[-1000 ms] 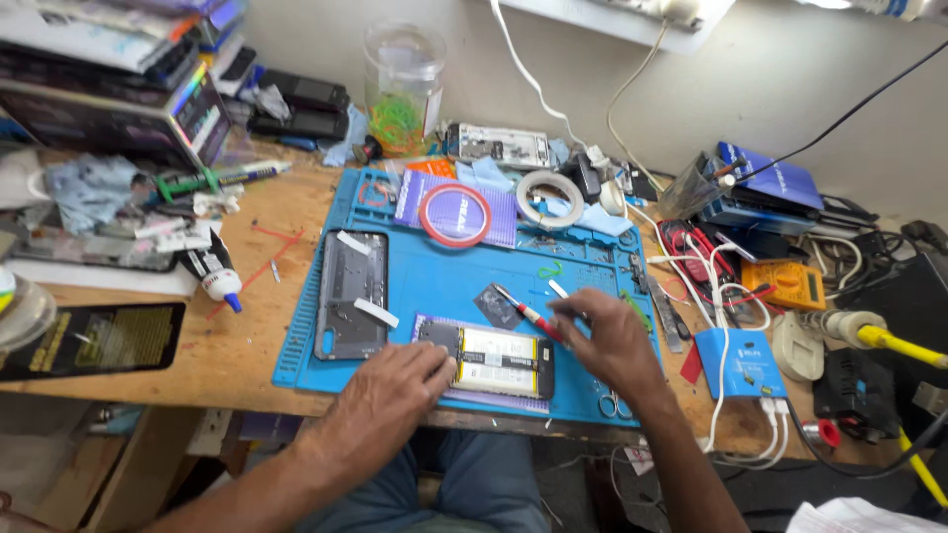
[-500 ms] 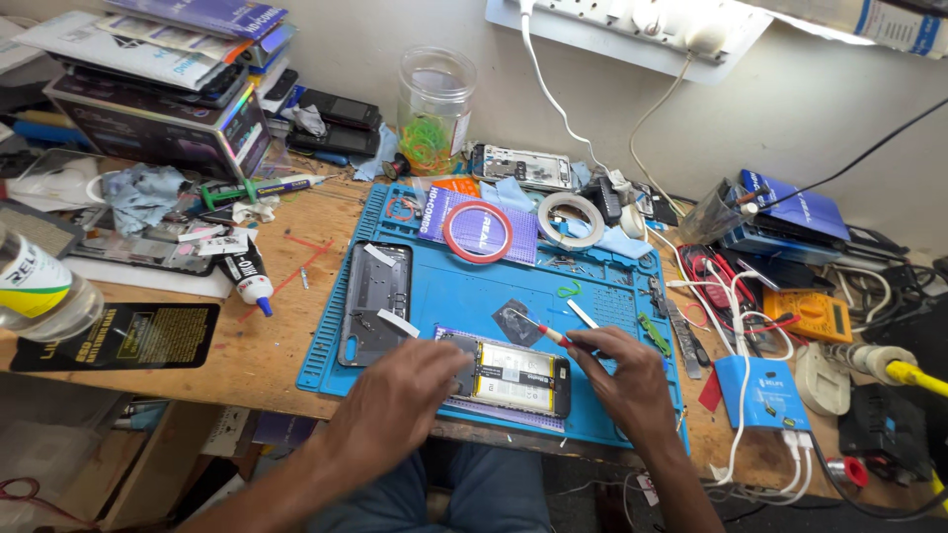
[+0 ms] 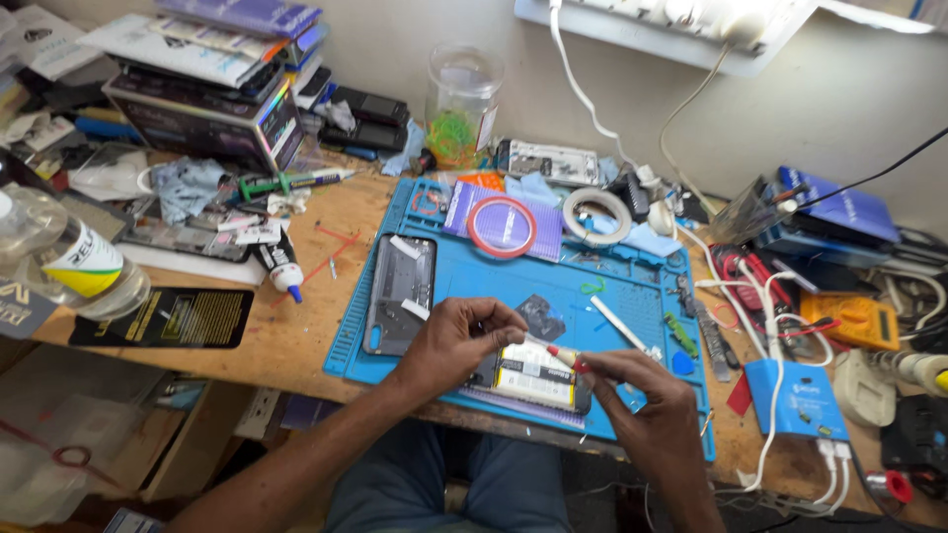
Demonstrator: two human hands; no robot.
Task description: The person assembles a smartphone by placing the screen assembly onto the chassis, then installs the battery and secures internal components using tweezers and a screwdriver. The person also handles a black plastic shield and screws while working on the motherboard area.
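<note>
Your work surface is the blue silicone repair mat [image 3: 632, 296] on the cluttered wooden bench [image 3: 296, 326]. The opened smartphone with its black-and-white battery exposed [image 3: 533, 377] lies at the mat's near edge, directly under your hands. To judge from the exposed battery, the phone is already opened. Its grey rear cover panel [image 3: 400, 293] lies apart on the left side of the mat. Nothing in view shows the unit being closed up; work inside the body looks to be in progress, though the exact point of contact is hidden by your fingers.

Your left hand [image 3: 459, 341] reaches in from the lower left, palm down. Its fingers are curled and pressed together on the phone's upper left edge, steadying it against the mat.

Your right hand [image 3: 642, 405] comes in from the lower right, with its wrist off the mat's near edge. Its thumb and forefinger pinch a thin red-handled tool [image 3: 565, 357], angled up-left towards the top of the battery. The tip meets the left fingertips; whether it touches the phone cannot be told.

A red-rimmed ring of tape [image 3: 502, 226] and a white tape roll [image 3: 596, 214] lie at the far edge of the mat, well apart from your hands.
</note>
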